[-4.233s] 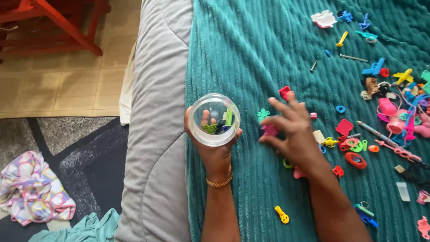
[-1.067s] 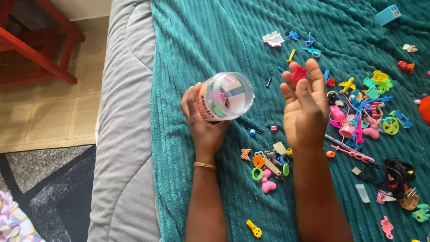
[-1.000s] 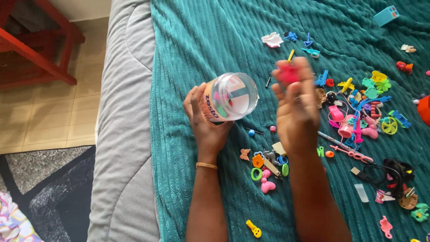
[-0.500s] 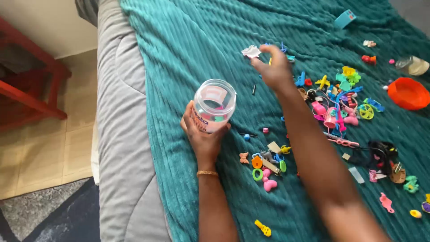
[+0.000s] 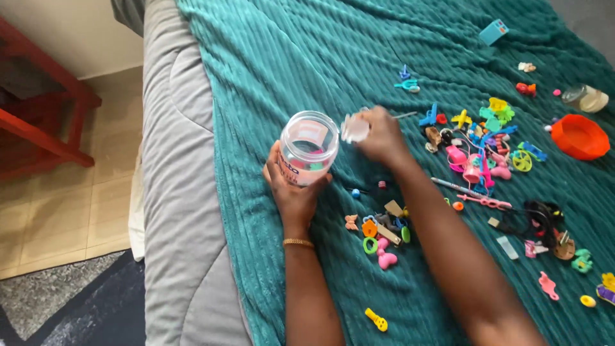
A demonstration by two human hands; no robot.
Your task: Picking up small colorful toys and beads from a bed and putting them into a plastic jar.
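From the head view, your left hand [image 5: 296, 192] wraps its fingers around a clear, round plastic jar [image 5: 308, 147], tilted above the ribbed teal blanket [image 5: 269, 70] — bits of colour show inside. Your right hand [image 5: 383, 134] pinches a small pale, blurred piece [image 5: 354, 129] just beside the jar's mouth, with bright little plastic trinkets [image 5: 477, 147] scattered nearby.

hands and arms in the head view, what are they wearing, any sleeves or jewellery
Both forearms are bare, with no sleeves showing up to the bottom edge of the picture. The left hand has a thin gold-coloured bangle around its wrist. The right hand shows no ring, watch or bracelet, though it is slightly blurred. No gloves on either hand.
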